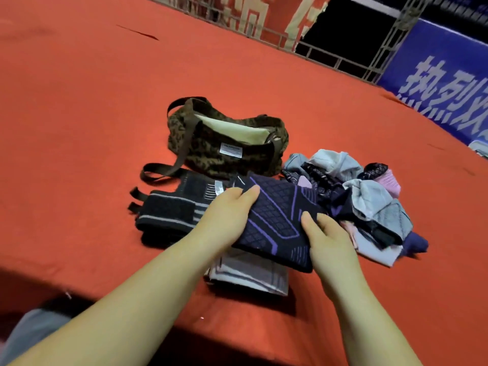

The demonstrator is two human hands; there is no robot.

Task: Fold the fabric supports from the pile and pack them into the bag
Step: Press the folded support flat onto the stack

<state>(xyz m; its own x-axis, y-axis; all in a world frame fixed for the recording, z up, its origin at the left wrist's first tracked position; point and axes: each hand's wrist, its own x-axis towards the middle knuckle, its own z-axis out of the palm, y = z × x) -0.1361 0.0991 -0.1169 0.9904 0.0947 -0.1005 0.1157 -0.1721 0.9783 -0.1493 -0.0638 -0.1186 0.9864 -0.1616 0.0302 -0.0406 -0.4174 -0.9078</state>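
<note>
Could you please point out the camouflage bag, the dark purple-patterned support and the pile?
Camouflage fabric bag (208, 154): head view, front panel.
Dark purple-patterned knit support (277, 217): head view, quilted middle.
Pile of grey, pink and black fabric supports (369, 196): head view, grey piece.

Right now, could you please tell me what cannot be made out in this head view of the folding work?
- Inside of the open camouflage fabric bag: only pale lining shows; its near wall hides any contents.
- White label on the bag: print too small to read.
- Pale grey folded fabric: largely covered by the black-and-purple quilted support and both hands, left and right.
- Tangled pile of grey, pink and black supports: overlaps prevent a count.
</note>
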